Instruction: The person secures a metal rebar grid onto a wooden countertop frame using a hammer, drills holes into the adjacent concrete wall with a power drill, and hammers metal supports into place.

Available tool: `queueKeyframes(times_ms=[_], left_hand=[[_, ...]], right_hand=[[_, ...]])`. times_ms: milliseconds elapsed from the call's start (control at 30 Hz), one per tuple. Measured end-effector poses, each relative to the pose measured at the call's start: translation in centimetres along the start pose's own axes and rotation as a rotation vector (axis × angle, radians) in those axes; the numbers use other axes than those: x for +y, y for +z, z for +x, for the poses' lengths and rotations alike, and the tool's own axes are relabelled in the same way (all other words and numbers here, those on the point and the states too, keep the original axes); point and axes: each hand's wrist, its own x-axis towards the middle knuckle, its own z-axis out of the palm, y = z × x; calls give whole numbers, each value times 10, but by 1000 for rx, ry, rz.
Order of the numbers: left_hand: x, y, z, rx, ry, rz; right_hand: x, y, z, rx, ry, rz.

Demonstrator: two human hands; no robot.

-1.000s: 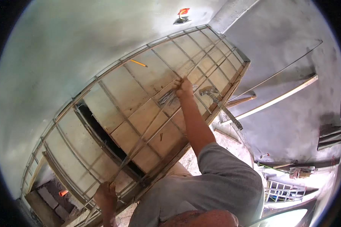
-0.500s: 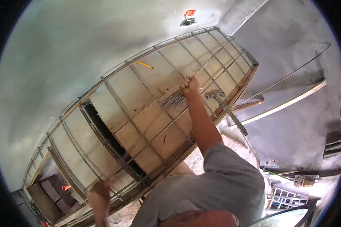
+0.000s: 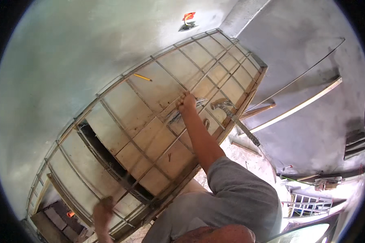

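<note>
My right hand (image 3: 187, 102) is closed on a steel rod in a grid of rebar (image 3: 140, 150) laid over boards (image 3: 154, 137). A bundle of tie wire (image 3: 175, 116) lies beside and under it, and a hammer (image 3: 237, 120) with a wrapped handle rests to its right on the grid's edge. My left hand (image 3: 103, 211) is at the lower left, fingers curled at the end of a long rod; it is slightly blurred. A yellow pencil (image 3: 142, 77) lies on the boards near the far side of the grid.
Plastered walls (image 3: 81, 48) enclose the formwork. An opening with bricks (image 3: 53, 216) and an orange pipe is at the lower left, a dark gap (image 3: 105, 148) crosses the boards. A long timber (image 3: 296, 109) leans at the right, with a white lattice frame (image 3: 308, 204) beyond.
My left hand has moved a little leftward along the near edge and blurred briefly. My right hand stays by the wire bundle. The whole view has shifted slightly.
</note>
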Motion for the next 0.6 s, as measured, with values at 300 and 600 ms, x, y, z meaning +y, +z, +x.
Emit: queueKeyframes(times_ms=[300,600], left_hand=[[-36,-26,42,698,-68,-659],[44,70,-60,289,-151,107]], right_hand=[[13,43,19,-213,-105,122],[-9,-29,-16,-175,5,1]])
